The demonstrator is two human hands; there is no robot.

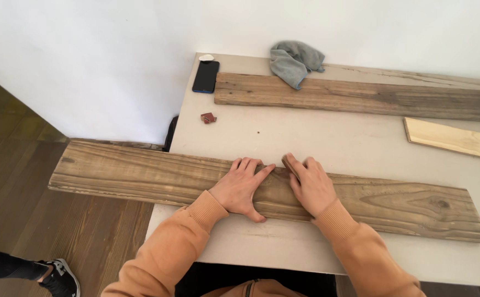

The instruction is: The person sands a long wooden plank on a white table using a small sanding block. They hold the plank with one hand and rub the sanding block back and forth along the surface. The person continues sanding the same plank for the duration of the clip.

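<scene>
I see the plank [141,176] lying across the counter [328,137], its left end hanging well past the edge. My left hand [240,187] presses flat, fingers released; my right hand [309,184] grasps a small sanding piece [289,163]. Leaning left could tip the overhang; rough grain risks splinters.

There is one view only, from a camera worn on the person's head, so no second view overlaps it. It looks steeply down and forward over the pale beige rectangular tabletop [339,137], toward the white wall behind it. The near edge of the table and the orange sleeves sit at the bottom of the frame, very close to the lens. The far edge lies near the top. On the left, the view takes in the brown wooden plank floor [14,143] beside the table.
</scene>
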